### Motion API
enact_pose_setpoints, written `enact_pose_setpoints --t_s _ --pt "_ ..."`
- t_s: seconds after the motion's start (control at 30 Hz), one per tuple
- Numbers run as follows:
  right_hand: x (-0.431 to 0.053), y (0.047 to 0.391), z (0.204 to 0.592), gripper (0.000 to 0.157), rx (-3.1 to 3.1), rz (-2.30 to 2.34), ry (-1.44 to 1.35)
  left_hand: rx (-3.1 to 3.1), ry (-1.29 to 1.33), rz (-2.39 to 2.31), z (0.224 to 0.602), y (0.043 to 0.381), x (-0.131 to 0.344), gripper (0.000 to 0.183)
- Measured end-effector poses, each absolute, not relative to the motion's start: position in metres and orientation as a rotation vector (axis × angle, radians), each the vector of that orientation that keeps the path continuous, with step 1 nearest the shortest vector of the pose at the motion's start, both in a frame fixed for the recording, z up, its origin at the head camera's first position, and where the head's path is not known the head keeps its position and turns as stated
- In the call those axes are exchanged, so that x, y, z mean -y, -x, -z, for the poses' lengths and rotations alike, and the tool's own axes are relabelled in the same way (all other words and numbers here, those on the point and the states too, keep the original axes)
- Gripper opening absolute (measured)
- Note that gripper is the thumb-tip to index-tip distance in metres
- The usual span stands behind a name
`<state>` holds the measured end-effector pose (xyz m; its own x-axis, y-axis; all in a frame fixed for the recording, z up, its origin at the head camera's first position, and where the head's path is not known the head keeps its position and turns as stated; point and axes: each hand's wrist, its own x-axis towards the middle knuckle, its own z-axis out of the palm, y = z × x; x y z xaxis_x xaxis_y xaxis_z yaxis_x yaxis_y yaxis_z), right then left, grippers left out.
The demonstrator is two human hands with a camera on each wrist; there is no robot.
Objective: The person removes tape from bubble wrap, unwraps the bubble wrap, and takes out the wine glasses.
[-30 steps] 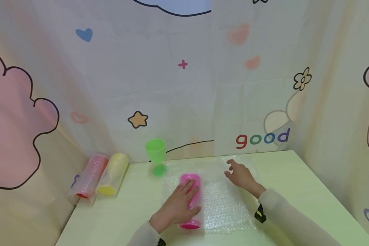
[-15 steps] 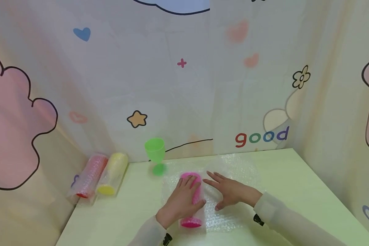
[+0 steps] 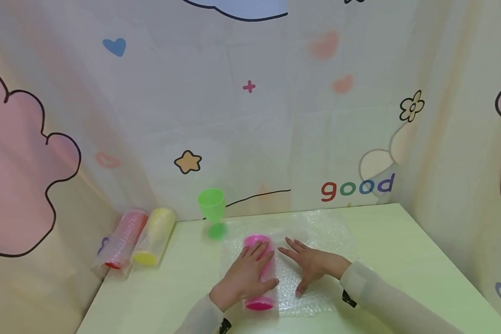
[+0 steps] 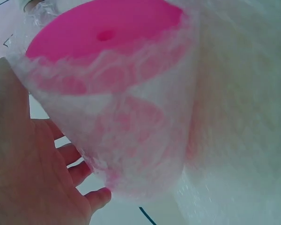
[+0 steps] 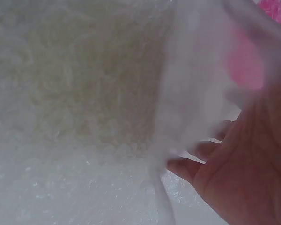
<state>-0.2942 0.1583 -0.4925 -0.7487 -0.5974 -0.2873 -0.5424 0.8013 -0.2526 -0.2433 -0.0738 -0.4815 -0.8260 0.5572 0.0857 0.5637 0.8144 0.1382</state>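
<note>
A pink goblet [image 3: 260, 304] lies on its side under a layer of bubble wrap [image 3: 323, 227], its foot toward the near edge of the table. My left hand [image 3: 242, 277] rests on top of it with the fingers extended. In the left wrist view, the flat round foot [image 4: 103, 33] of the goblet shows at the wrap's open end. Just right of the goblet, my right hand [image 3: 311, 265] has its fingers spread over the bubble wrap. The right wrist view shows its fingers beside a blurred upright fold of wrap [image 5: 189, 79]; contact there is unclear.
A green goblet [image 3: 212, 204] stands upright at the back of the table [image 3: 401, 260], left of the wrap. Two wrapped rolls, one red [image 3: 127, 234] and one yellow [image 3: 156, 232], lie at the far left. A printed curtain [image 3: 254, 125] hangs behind.
My right hand has come from the far right part of the wrap leftward and nearer, beside the goblet. My left hand has stayed on the goblet, shifting slightly.
</note>
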Motion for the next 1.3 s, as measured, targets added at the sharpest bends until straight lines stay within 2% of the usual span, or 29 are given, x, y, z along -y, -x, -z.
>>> enact_pose_setpoints --t_s 0.3,0.67,0.87,1.13,1.3 --pt "-0.160 0.295 0.494 0.117 -2.626 0.177 0.800 2.916 0.900 0.269 0.482 0.239 0.100 0.073" --pt "-0.158 0.296 0.498 0.115 -2.619 0.160 0.774 2.946 0.748 0.450 0.480 0.236 0.128 0.072" --pt "-0.158 0.295 0.497 0.115 -2.616 0.153 0.764 2.908 0.629 0.414 0.472 0.240 0.116 0.072" --pt "-0.157 0.295 0.500 0.114 -2.605 0.164 0.695 2.926 0.831 0.278 0.467 0.237 0.084 0.069" --pt "-0.157 0.295 0.497 0.114 -2.615 0.183 0.729 2.964 0.774 0.231 0.476 0.236 0.080 0.069"
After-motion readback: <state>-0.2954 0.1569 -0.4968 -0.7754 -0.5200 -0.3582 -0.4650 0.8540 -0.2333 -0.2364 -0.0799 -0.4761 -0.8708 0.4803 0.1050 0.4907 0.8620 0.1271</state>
